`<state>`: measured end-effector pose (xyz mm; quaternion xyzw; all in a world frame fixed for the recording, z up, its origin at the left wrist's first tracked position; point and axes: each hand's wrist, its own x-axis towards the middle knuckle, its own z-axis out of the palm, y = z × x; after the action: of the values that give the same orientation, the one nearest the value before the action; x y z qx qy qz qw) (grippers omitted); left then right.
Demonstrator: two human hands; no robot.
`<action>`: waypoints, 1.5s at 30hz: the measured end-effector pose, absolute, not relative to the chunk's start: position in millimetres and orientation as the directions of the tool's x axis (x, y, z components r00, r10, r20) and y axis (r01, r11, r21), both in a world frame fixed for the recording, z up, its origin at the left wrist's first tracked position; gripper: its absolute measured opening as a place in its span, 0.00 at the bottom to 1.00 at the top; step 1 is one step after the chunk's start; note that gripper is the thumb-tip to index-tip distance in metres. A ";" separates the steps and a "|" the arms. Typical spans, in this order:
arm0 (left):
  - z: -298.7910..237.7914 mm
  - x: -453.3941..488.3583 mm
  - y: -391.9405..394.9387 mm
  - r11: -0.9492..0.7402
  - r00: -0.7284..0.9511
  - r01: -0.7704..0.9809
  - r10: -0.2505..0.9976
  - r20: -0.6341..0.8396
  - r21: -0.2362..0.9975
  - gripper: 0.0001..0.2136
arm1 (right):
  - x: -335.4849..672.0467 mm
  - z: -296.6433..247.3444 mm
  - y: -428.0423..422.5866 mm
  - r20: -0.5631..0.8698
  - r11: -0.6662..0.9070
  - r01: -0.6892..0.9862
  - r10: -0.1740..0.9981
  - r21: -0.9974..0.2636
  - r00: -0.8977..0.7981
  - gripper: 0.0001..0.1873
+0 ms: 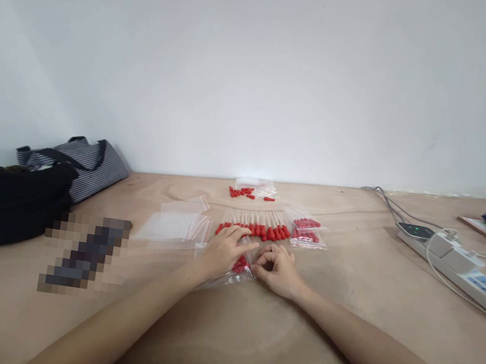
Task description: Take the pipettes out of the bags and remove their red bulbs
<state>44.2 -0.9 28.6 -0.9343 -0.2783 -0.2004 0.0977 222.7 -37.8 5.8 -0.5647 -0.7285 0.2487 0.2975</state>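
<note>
A clear zip bag [236,277] with red pieces inside lies on the table in front of me. My left hand [224,250] rests palm down over its left part, fingers stretched out. At the bag's right edge is my right hand [276,268], its fingers curled and the thumb and fingertips closed on the plastic. Just beyond my hands is a row of droppers [258,230] with red bulbs toward me and thin pale stems pointing away. My left fingers hide some of the bulbs. Filled zip bags [307,233] with red pieces lie right of the row.
Flat clear bags [169,223] lie left of the row. Loose red bulbs [241,192] and another bag [257,185] are near the wall. Two fabric bags and a blurred dark object [88,256] are at left. A power strip [473,280] with cables is at right.
</note>
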 end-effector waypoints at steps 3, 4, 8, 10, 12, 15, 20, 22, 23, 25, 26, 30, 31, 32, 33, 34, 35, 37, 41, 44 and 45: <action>33.7 47.6 14.4 -0.887 0.848 0.445 0.374 0.375 -0.122 0.12 | 222.4 5.3 -41.7 0.204 0.296 0.651 0.955 -0.699 -0.216 0.09; 34.2 48.5 18.0 -0.898 0.864 0.420 0.353 0.359 -0.129 0.10 | 222.3 5.1 -43.0 0.223 0.316 0.648 0.949 -0.693 -0.223 0.09; 31.5 49.4 24.0 -0.922 0.895 0.350 0.276 0.352 -0.166 0.10 | 225.1 3.9 -45.2 0.320 0.412 0.665 0.910 -0.623 -0.263 0.11; 28.5 47.9 22.7 -0.924 0.886 0.338 0.248 0.392 -0.179 0.12 | 229.3 3.1 -43.3 0.411 0.490 0.680 0.863 -0.546 -0.292 0.09; 25.3 45.9 20.5 -0.926 0.865 0.337 0.233 0.443 -0.171 0.13 | 234.5 2.2 -39.9 0.524 0.579 0.685 0.787 -0.442 -0.327 0.08; 20.6 43.5 18.0 -0.932 0.829 0.335 0.222 0.513 -0.138 0.13 | 239.6 0.3 -34.6 0.651 0.712 0.647 0.632 -0.274 -0.420 0.12; 14.0 43.0 17.3 -0.931 0.791 0.346 0.222 0.570 -0.117 0.12 | 237.5 -3.6 -31.4 0.714 0.795 0.602 0.461 -0.068 -0.527 0.08; 12.4 43.1 16.8 -0.930 0.789 0.345 0.215 0.575 -0.127 0.12 | 236.3 -4.4 -31.3 0.716 0.792 0.610 0.439 -0.025 -0.542 0.08; 12.0 43.2 16.4 -0.929 0.788 0.345 0.211 0.578 -0.131 0.12 | 236.0 -4.4 -31.2 0.715 0.790 0.613 0.433 -0.007 -0.549 0.09; 11.6 43.4 15.5 -0.926 0.785 0.354 0.217 0.580 -0.133 0.12 | 236.0 -3.5 -31.1 0.710 0.786 0.618 0.420 0.028 -0.566 0.10; 11.6 43.5 15.1 -0.924 0.785 0.360 0.225 0.577 -0.129 0.13 | 236.0 -2.6 -31.0 0.706 0.784 0.619 0.413 0.045 -0.575 0.10; 12.6 43.1 14.3 -0.926 0.774 0.364 0.241 0.586 -0.101 0.13 | 235.9 0.9 -31.0 0.702 0.793 0.600 0.368 0.105 -0.610 0.10; 12.9 42.7 14.4 -0.929 0.771 0.359 0.239 0.590 -0.093 0.13 | 235.9 1.2 -31.0 0.700 0.796 0.595 0.362 0.113 -0.616 0.10; 13.2 42.1 14.4 -0.930 0.770 0.356 0.240 0.591 -0.087 0.13 | 235.9 1.2 -30.9 0.695 0.797 0.593 0.361 0.117 -0.622 0.10; 13.4 41.5 14.5 -0.931 0.771 0.356 0.245 0.588 -0.080 0.13 | 236.0 0.9 -30.8 0.687 0.795 0.595 0.367 0.118 -0.627 0.10; 13.5 40.8 14.5 -0.931 0.774 0.359 0.253 0.580 -0.073 0.13 | 236.1 0.3 -30.6 0.678 0.792 0.600 0.378 0.116 -0.630 0.11; 13.5 40.1 14.5 -0.930 0.777 0.362 0.261 0.573 -0.067 0.13 | 236.3 -0.4 -30.4 0.670 0.787 0.606 0.391 0.112 -0.631 0.11; 13.4 39.3 14.0 -0.932 0.780 0.360 0.270 0.565 -0.051 0.13 | 236.7 -1.7 -30.1 0.659 0.781 0.616 0.411 0.102 -0.630 0.11; 14.8 41.0 11.0 -0.939 0.780 0.344 0.282 0.559 -0.006 0.15 | 236.4 -1.7 -30.6 0.662 0.776 0.623 0.418 0.096 -0.623 0.10; 18.4 44.0 8.2 -0.934 0.777 0.357 0.312 0.547 0.025 0.15 | 235.2 -0.5 -31.7 0.678 0.784 0.610 0.386 0.115 -0.625 0.08; 19.7 44.9 7.5 -0.933 0.780 0.357 0.319 0.538 0.036 0.14 | 234.7 -0.3 -31.9 0.682 0.788 0.604 0.376 0.121 -0.627 0.07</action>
<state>44.9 7.5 19.7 -0.9427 -0.1795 -0.2791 0.0341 234.7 -31.9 -0.3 -0.2768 -0.8855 -0.1717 0.3314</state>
